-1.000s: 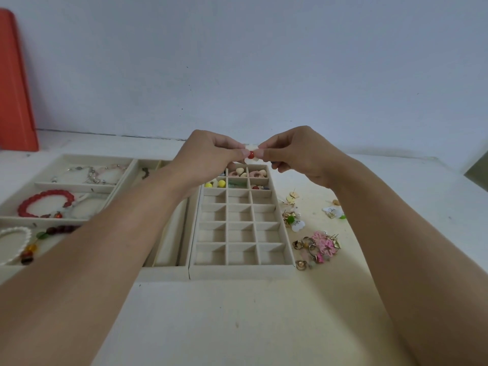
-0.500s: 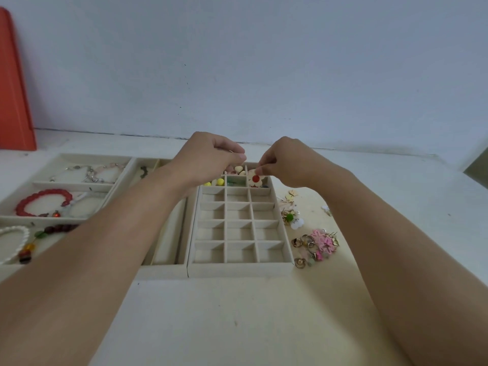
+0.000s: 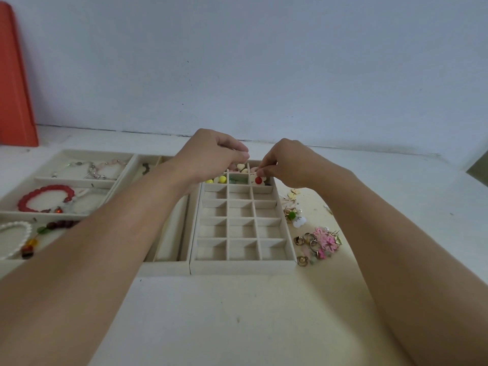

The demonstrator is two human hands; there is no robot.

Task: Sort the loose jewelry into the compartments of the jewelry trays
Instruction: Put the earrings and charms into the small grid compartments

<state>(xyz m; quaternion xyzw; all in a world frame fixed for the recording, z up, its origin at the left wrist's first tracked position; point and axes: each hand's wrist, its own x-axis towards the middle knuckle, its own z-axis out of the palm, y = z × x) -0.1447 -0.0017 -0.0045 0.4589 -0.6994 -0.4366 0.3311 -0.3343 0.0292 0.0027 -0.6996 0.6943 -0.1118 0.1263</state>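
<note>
A cream grid tray (image 3: pixel 243 264) with many small compartments stands in the middle. My right hand (image 3: pixel 290 165) pinches a cream flower earring with a red centre (image 3: pixel 258 179) low over the right compartment of the tray's second row. My left hand (image 3: pixel 211 154) hovers above the far left compartments with its fingers curled and fingertips together; I see nothing between them. Heart-shaped pieces (image 3: pixel 240 167), yellow beads (image 3: pixel 223 178) and green pieces (image 3: pixel 233 180) lie in the far compartments. Loose jewelry (image 3: pixel 319 241) lies on the table to the right of the tray.
A bracelet tray (image 3: pixel 76 182) on the left holds a red bead bracelet (image 3: pixel 46 198), a pearl bracelet (image 3: pixel 14 231) and chains. A long-slot tray (image 3: pixel 169 244) lies between the two trays. An orange board (image 3: pixel 15 88) leans on the wall at far left.
Both hands pinched the flower earring together in the air; they have parted and dropped. The right hand has carried the earring down to the tray's second row.
</note>
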